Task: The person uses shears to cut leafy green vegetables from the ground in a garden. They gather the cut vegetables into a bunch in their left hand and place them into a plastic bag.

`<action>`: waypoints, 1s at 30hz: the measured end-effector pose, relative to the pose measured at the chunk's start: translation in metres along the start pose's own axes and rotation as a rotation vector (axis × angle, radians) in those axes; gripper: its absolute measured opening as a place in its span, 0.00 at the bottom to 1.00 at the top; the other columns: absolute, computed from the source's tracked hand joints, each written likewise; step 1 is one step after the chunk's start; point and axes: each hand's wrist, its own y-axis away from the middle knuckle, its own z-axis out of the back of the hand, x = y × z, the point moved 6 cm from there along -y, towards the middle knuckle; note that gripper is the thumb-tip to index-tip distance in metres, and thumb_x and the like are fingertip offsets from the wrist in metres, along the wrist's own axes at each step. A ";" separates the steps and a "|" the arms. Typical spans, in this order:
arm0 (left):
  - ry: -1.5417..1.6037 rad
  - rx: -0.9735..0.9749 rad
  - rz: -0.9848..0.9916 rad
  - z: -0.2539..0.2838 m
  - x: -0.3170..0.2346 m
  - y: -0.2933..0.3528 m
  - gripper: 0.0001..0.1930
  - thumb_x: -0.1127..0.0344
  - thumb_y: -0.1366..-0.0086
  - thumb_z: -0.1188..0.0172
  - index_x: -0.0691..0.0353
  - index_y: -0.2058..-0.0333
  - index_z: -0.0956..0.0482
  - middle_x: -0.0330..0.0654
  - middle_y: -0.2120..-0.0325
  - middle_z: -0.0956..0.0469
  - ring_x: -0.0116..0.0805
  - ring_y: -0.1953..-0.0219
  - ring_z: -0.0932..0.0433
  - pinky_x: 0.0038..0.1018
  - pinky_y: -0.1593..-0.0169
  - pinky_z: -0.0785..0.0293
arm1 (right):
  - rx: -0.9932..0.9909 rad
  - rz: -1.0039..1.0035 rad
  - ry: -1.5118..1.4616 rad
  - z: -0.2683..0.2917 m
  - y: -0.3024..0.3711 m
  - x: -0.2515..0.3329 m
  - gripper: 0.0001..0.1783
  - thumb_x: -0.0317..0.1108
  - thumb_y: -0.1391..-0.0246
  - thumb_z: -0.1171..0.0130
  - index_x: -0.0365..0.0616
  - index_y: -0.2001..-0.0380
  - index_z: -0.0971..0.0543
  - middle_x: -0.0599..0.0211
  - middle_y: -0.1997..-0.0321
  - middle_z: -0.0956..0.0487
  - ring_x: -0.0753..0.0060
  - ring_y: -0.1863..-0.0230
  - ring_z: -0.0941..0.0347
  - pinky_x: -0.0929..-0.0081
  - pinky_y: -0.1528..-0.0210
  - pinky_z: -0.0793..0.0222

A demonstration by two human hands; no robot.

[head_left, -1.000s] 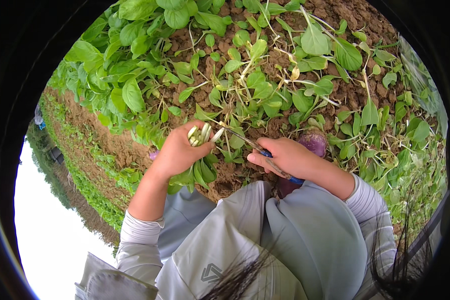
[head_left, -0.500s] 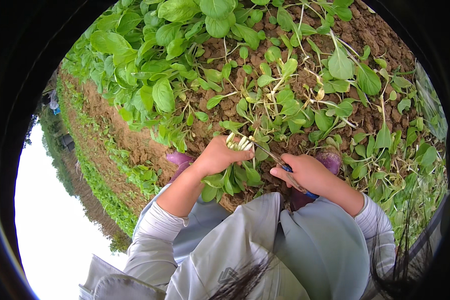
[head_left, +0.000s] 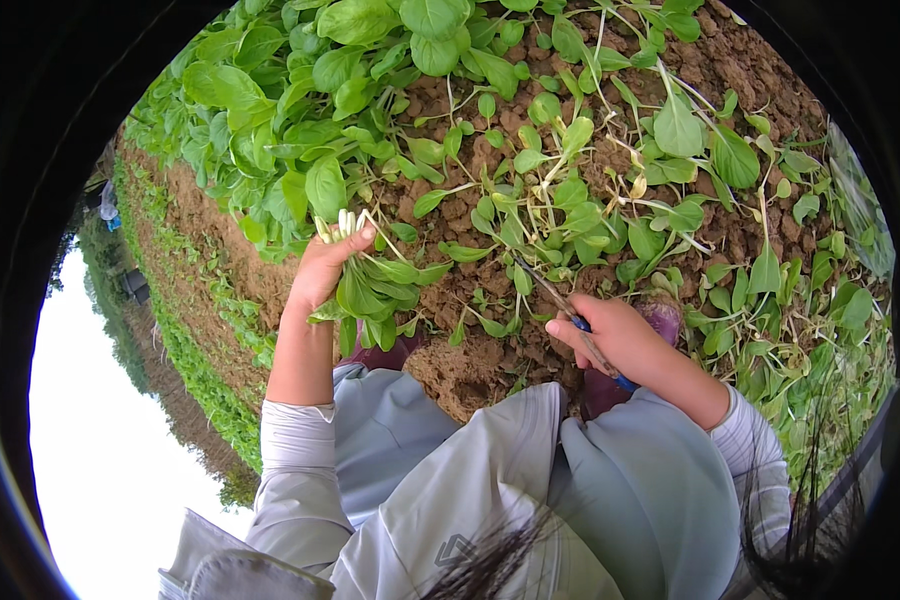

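My left hand [head_left: 320, 270] is closed round a bunch of leafy greens [head_left: 372, 292]. Their pale cut stem ends stick up past the thumb, and the leaves hang toward my knees. This hand is beside the dense standing greens at the left. My right hand [head_left: 625, 342] grips a pair of scissors [head_left: 542, 284] with blue on the handles. The blades point up and left, close to low plants [head_left: 570, 225] on the soil. Whether the blades are parted is hard to make out. A wide gap separates the two hands.
Tall leafy greens [head_left: 270, 110] fill the upper left. Loose leaves and yellowed stalks [head_left: 685, 215] lie over the brown soil [head_left: 770, 90] at the right. Purple boots [head_left: 660, 318] show below my hands, near my knees. Clear plastic sheeting [head_left: 860, 200] edges the far right.
My left hand has moved left and upward with the bunch, away from the scissors. My right hand has stayed nearly in place, still holding the scissors.
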 end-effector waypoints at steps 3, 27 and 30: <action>-0.052 -0.183 -0.013 0.040 -0.012 -0.021 0.14 0.68 0.50 0.37 0.65 0.64 0.28 0.39 0.76 0.26 0.30 0.76 0.27 0.27 0.71 0.28 | -0.001 0.037 0.031 -0.002 -0.001 0.000 0.23 0.51 0.48 0.51 0.39 0.78 0.32 0.63 0.88 0.29 0.66 0.86 0.31 0.71 0.80 0.37; -0.766 -0.238 -0.002 0.051 0.029 -0.082 0.33 0.58 0.59 0.30 0.72 0.57 0.31 0.44 0.65 0.25 0.32 0.67 0.27 0.26 0.60 0.31 | -0.068 0.178 0.115 -0.007 -0.007 -0.006 0.23 0.51 0.49 0.49 0.38 0.78 0.33 0.54 0.84 0.29 0.50 0.79 0.31 0.62 0.76 0.37; -0.817 -0.310 0.085 0.033 0.038 -0.081 0.33 0.62 0.62 0.29 0.74 0.58 0.32 0.47 0.63 0.27 0.37 0.62 0.28 0.27 0.57 0.31 | -0.049 0.126 0.071 -0.005 -0.006 -0.006 0.24 0.52 0.50 0.49 0.38 0.78 0.34 0.51 0.82 0.29 0.47 0.78 0.32 0.60 0.75 0.37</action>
